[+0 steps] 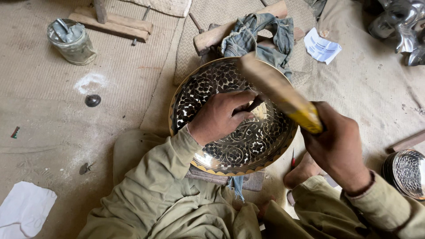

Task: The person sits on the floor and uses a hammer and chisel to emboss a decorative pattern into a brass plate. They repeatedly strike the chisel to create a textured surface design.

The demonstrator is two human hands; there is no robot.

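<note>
The engraved round plate (pixel 230 132) lies flat under the left hand (pixel 219 117), its rim showing all around, with bare mat beyond to the left. The right hand (pixel 338 148) grips a wooden mallet (pixel 279 90), its long axis slanting up-left over the plate. Left fingers pinch a small chisel (pixel 256 104), tip down.

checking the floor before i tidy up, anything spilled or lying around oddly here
Yes. A patch of white powder is spilled on the mat left of the engraved plate, near the metal tin. A crumpled white paper lies at upper right, another white sheet at lower left.
</note>
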